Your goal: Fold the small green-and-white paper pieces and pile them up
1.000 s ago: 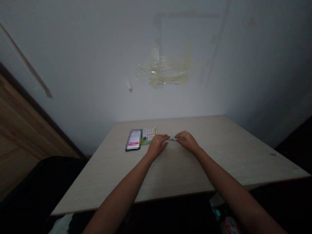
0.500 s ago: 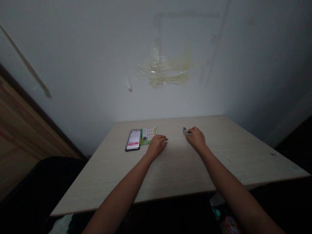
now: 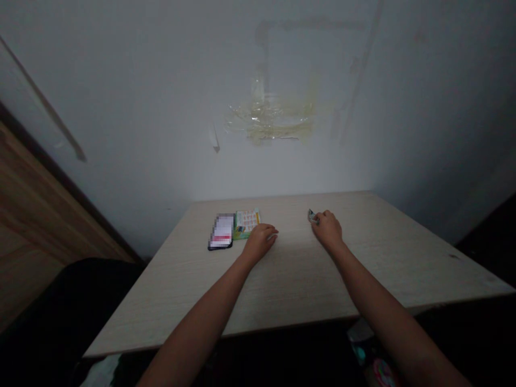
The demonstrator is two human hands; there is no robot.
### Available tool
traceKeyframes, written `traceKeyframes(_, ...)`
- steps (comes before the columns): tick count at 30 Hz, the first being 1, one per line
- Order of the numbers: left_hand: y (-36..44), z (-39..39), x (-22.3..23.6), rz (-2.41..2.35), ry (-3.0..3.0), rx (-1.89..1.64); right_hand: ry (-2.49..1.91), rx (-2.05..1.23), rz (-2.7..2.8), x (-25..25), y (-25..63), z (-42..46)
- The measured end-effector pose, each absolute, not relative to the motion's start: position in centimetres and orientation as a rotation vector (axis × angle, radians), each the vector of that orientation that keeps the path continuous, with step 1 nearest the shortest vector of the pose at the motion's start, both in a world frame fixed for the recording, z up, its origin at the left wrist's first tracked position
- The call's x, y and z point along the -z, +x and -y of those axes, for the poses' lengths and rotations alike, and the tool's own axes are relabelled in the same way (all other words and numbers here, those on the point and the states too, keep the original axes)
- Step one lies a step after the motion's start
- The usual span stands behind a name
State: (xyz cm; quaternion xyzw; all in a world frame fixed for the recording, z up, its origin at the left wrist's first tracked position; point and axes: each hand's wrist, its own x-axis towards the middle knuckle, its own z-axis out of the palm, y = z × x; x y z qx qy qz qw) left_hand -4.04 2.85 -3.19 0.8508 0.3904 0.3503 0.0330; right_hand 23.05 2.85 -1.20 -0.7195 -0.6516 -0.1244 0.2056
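Note:
A small, pale item with dark and greenish marks [image 3: 312,216], like a folded packet, sticks out from the fingertips of my right hand [image 3: 327,230]. Those fingers pinch it just above the table; its exact kind is too small to tell. My left hand [image 3: 260,240] rests on the tabletop with thumb and fingers apart and nothing visible in it. Partly behind that hand lies a green and white printed booklet or card [image 3: 246,221]. Touching the booklet's left side is a phone [image 3: 221,232] with a lit, blurred screen.
The pale wooden table [image 3: 290,285] meets a white wall [image 3: 161,107] bearing yellowed tape [image 3: 278,126]. Wooden panelling [image 3: 44,209] and a dark shape [image 3: 72,301] stand at the left. Below the front edge, colourful items [image 3: 382,371] show at lower right.
My right hand has shifted slightly to the right with the small item, which now stands more upright in the fingers. My left hand, the phone and the booklet look the same.

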Motion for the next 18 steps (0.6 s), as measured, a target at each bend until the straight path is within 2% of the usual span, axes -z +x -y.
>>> traceKeyframes(18,-4.06,-2.91,3.14,-1.227,2.634,-1.068,-2.005,0.367,1.776,1.61,23.48,-2.95)
